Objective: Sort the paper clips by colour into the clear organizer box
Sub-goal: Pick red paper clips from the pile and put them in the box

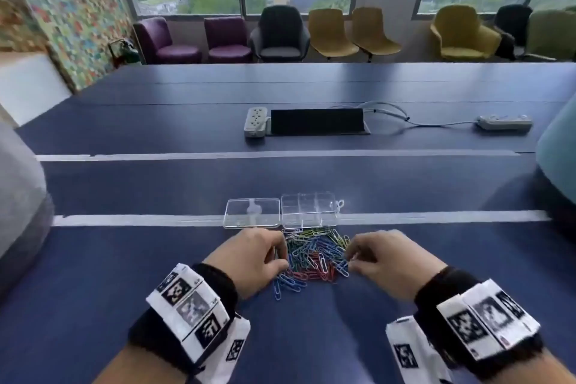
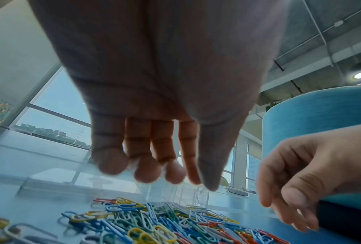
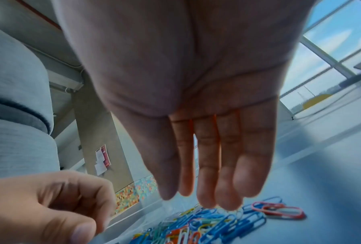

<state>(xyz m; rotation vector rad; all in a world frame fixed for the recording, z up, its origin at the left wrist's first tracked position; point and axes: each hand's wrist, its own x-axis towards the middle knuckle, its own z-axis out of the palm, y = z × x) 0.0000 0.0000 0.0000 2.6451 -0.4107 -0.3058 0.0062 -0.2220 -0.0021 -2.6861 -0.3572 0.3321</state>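
Both wrists strapped in black bands with white marker tags, nearest in the head view. Left hand (image 1: 255,256) at the left edge of the paper clips (image 1: 314,256), knuckles up, fingers curled down toward the heap; from the left wrist view, fingers hanging loosely bent with tips clear above the clips, nothing seen between them. Right hand (image 1: 386,259) at the right edge of the heap, fingers likewise bent downward; from the right wrist view, fingers (image 3: 208,165) close together and nearly straight, relaxed, tips just over the clips, nothing pinched as far as can be seen.

Clips piled loose on the blue tabletop (image 1: 124,259) between the two hands: blue, red, green, yellow and white mixed together, a few blue ones strayed toward the near left, a few red ones near the front.

Just beyond the heap, clear organizer box (image 1: 308,210) lying open across a white tape line (image 1: 140,220), divided tray on the right, flat lid (image 1: 252,213) folded out to the left. Contents of compartments hard to make out.

Farther back on the tabletop, two power strips (image 1: 256,121) and a black cable hatch (image 1: 316,121); row of chairs (image 1: 280,34) under the windows.
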